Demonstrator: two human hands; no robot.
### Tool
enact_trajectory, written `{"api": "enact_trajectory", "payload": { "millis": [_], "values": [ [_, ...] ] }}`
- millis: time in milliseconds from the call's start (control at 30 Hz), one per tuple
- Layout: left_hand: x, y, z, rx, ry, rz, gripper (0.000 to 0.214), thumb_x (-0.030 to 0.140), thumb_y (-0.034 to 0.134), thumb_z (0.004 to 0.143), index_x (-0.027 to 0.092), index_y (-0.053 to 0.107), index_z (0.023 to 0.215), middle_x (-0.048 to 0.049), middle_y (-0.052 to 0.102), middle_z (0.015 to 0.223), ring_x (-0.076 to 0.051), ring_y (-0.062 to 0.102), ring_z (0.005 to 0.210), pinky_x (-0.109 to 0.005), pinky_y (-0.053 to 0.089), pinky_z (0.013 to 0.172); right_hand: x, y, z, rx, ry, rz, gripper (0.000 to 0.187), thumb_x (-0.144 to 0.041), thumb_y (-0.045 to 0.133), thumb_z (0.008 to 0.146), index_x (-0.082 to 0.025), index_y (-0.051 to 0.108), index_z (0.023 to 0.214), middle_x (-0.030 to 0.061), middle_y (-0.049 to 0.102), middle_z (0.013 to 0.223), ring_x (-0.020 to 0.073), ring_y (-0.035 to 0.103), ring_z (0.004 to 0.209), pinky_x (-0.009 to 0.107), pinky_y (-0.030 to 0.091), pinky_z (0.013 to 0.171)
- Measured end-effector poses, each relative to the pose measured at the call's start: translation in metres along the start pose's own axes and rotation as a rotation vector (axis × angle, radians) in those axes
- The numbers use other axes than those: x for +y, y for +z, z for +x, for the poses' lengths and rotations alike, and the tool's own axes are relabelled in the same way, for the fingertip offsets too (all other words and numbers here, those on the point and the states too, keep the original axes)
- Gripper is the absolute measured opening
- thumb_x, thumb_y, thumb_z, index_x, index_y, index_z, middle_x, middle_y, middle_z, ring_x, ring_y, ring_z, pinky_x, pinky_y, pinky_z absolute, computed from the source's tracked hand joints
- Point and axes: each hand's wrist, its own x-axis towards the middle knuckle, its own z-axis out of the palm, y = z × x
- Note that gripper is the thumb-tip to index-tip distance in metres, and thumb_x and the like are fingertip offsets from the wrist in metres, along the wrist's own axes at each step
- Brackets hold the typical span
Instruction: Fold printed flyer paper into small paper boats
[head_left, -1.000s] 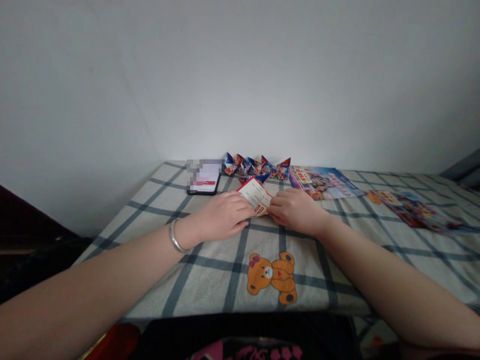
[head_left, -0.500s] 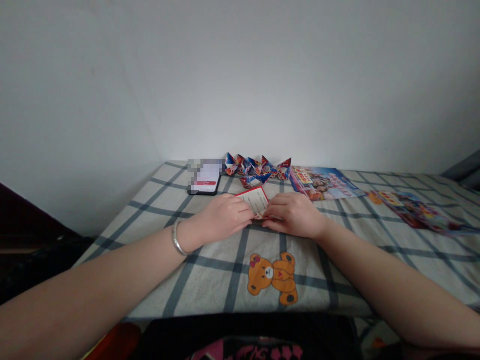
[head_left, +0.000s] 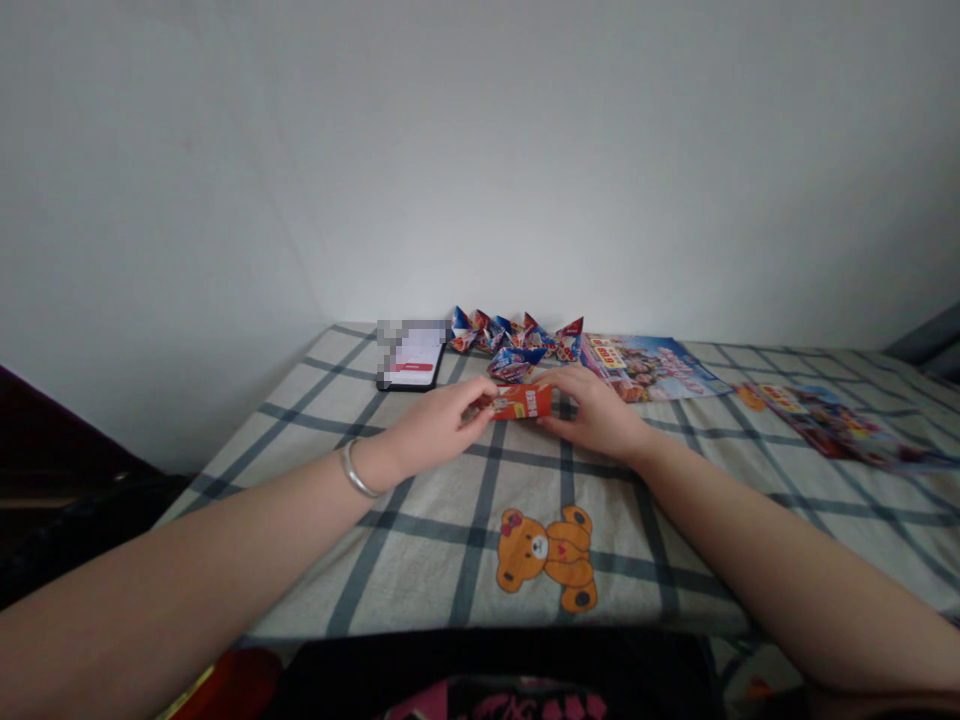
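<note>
Between my hands is a small piece of folded printed paper (head_left: 523,402), its red and orange side toward me. My left hand (head_left: 442,420) pinches its left end between thumb and fingers; a silver bangle circles that wrist. At the paper's right end, my right hand (head_left: 592,412) grips with the thumb below and the fingers along the top. Just behind the paper lies one folded paper shape (head_left: 516,362), blue and red. Farther back, several similar pointed paper shapes (head_left: 525,331) form a row by the wall.
A phone (head_left: 414,358) with a lit screen lies left of the folded shapes. Two printed flyers (head_left: 652,368) (head_left: 840,425) lie to the right. A checked tablecloth (head_left: 420,560) with a printed bear covers the table, which meets a white wall (head_left: 480,160).
The paper has gone from a pale, red-edged face to a narrower red strip. Both hands have shifted slightly, fingers now at its two ends. The nearest folded shape sits a little differently.
</note>
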Motion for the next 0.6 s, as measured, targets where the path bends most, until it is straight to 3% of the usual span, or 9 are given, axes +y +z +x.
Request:
{"api": "enact_trajectory", "payload": {
  "millis": [100,233,400,600],
  "values": [
    [-0.002,0.002,0.0,0.033,-0.035,-0.11,0.011,0.021,0.049,0.092,0.019,0.054,0.101,-0.0014,0.062,0.092,-0.015,0.062,0.083,-0.03,0.05,0.074,0.003,0.004,-0.001,-0.009,-0.008,-0.004,0.04,-0.023,0.07,0.079,-0.022,0.063,0.118,0.0097,0.065,0.124,0.0243,0.059,0.118,0.044,0.044,0.103],
    [-0.009,0.007,0.004,0.071,-0.032,-0.424,0.008,0.024,0.05,0.094,0.019,0.053,0.101,-0.0023,0.065,0.093,-0.015,0.064,0.088,-0.032,0.053,0.082,0.004,0.006,0.0,0.013,-0.022,0.019,0.042,-0.02,0.07,0.077,-0.022,0.063,0.119,0.0123,0.063,0.128,0.0261,0.055,0.124,0.047,0.043,0.105],
    [-0.015,0.008,0.009,0.05,-0.074,-0.704,0.018,0.032,0.059,0.093,0.019,0.055,0.105,-0.0047,0.069,0.1,-0.017,0.067,0.094,-0.035,0.054,0.088,0.005,0.004,0.001,0.09,0.096,0.157,0.025,-0.019,0.066,0.08,-0.022,0.065,0.105,0.0101,0.068,0.118,0.0233,0.061,0.116,0.046,0.045,0.102],
    [-0.013,0.009,0.009,-0.009,-0.204,-0.963,0.025,0.031,0.066,0.088,0.02,0.057,0.108,-0.0046,0.071,0.106,-0.016,0.068,0.096,-0.034,0.054,0.09,0.007,0.007,-0.001,0.074,0.221,0.291,0.012,-0.029,0.063,0.084,-0.021,0.064,0.093,0.0077,0.071,0.108,0.0215,0.066,0.106,0.042,0.049,0.097]
  ]
}}
